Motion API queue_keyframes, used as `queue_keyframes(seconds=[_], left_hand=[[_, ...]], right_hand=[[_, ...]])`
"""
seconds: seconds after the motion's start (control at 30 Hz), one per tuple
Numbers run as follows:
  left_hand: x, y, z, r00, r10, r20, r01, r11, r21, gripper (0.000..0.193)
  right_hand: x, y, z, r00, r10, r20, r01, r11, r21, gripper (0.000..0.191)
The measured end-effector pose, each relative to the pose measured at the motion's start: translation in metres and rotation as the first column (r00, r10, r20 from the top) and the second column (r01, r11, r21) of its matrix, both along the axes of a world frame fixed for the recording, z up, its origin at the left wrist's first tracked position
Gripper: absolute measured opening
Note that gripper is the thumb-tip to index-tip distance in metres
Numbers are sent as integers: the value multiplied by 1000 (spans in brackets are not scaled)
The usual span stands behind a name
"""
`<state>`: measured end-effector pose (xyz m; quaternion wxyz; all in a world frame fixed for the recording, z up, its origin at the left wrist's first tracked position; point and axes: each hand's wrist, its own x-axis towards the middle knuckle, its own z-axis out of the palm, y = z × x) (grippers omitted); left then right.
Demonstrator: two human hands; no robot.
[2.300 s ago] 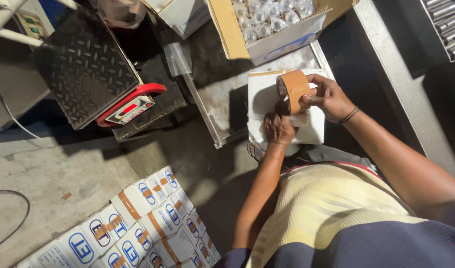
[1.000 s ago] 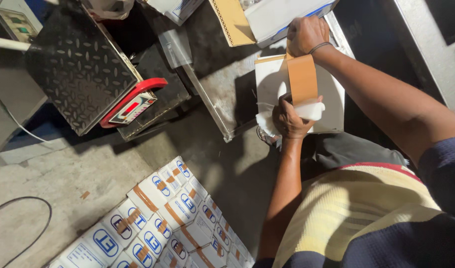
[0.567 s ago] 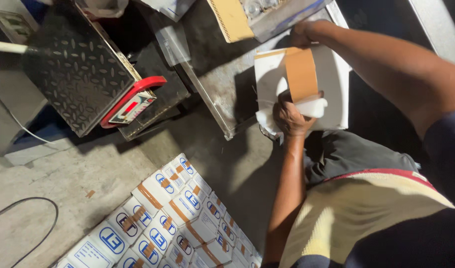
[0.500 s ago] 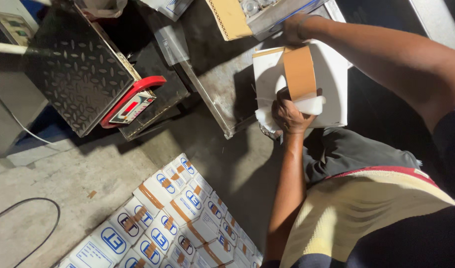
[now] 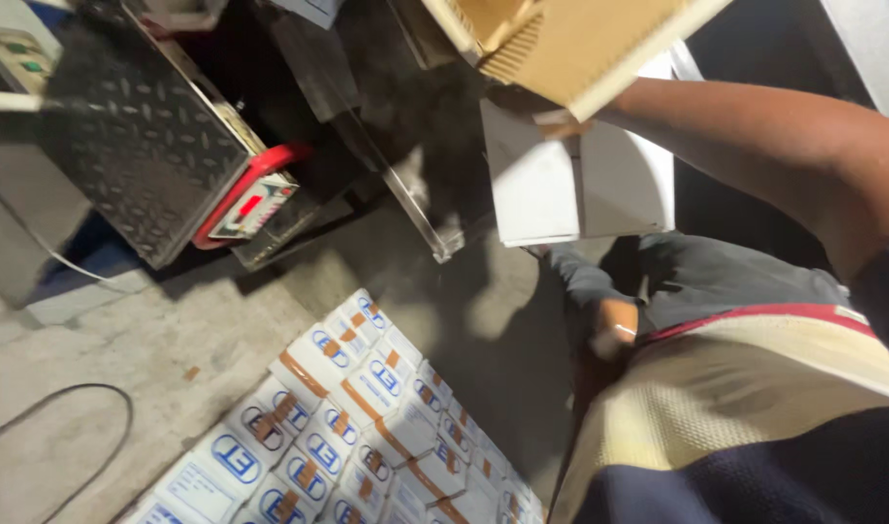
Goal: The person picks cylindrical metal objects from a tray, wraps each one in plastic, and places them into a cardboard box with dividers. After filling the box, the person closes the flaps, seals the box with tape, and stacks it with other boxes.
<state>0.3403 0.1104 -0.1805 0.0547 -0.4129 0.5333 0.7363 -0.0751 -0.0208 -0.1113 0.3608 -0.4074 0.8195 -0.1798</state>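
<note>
Brown cardboard hides most of the right grip (image 5: 553, 111): it sits at the far edge of the white box (image 5: 570, 189), tucked under the corner of an open carton (image 5: 580, 44), so I cannot tell whether it is closed on anything. A scrap of brown tape (image 5: 564, 127) shows just beside it on the box top. A moment ago this grip was drawing a tape strip along the box. Now the carton covers the far edge, and of the strip only that scrap shows. The left grip (image 5: 614, 325), which had been pressing the near end of the strip, has come off the box and lies low by the grey-trousered knee (image 5: 696, 277), well apart from the box. It is blurred, and I cannot say whether it is open or closed. With that hand lifted away, the strip appears to be laid and no longer held down. The box lies on the bench (image 5: 410, 194), near side toward the person. Farther left of the grips stands a scale with a steel chequer plate (image 5: 144, 146) and a red-rimmed display (image 5: 255, 199). Nearer, on the floor (image 5: 95, 349), a block of small white packs (image 5: 357, 408) is banded with tape, with a dark cable (image 5: 66, 427) looping beyond it.
</note>
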Motion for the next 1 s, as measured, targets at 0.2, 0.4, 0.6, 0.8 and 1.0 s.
queue_keyframes(seconds=[0.2,0.4,0.6,0.8,1.0], left_hand=[[-15,-105,-13,949,210,237,-99,907,-410,49],[3,-121,1,829,238,506,66,857,-511,62],[13,-69,54,921,351,167,-261,877,-403,36],[3,-50,95,949,248,-197,-314,809,-496,27],[-12,-50,139,885,152,-439,-367,808,-461,35]], right_hand=[[1,5,-4,998,-25,-55,23,999,-29,81],[32,24,15,936,83,-341,-120,989,-87,87],[151,90,50,825,231,-515,-477,774,-416,87],[166,136,75,862,65,502,137,925,-355,27],[151,145,130,838,158,522,191,811,-554,29]])
